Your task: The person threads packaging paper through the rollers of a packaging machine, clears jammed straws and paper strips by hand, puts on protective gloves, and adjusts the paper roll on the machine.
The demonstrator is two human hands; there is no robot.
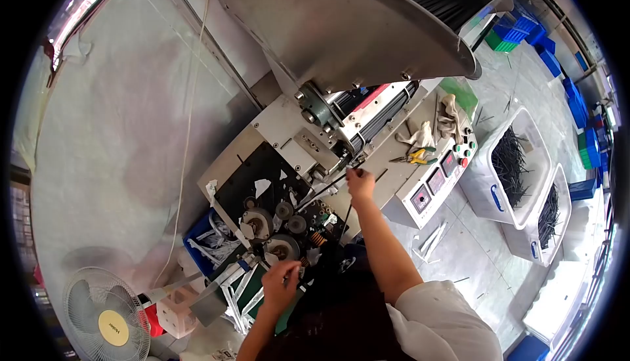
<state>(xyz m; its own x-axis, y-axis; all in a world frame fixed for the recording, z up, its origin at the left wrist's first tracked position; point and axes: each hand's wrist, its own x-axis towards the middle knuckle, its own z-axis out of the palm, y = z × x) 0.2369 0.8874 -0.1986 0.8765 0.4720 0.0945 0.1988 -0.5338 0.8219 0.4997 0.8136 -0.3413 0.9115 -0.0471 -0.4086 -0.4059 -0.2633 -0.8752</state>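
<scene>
Right hand (360,186): fingertips at thin dark rod (323,193), just below hopper (341,33); grip unclear | Left hand (279,283): fingers curled, farther below hopper; contents unseen | Advisable, from where I stand: light touch, rod straight, knuckles clear of metalwork

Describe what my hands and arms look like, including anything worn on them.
Both hands, left and right, are bare: no gloves, and no watch or band shows at either wrist. A loose, plain white short sleeve covers the right upper arm. The left forearm is uncovered as far as it shows; its sleeve is out of view.
</scene>
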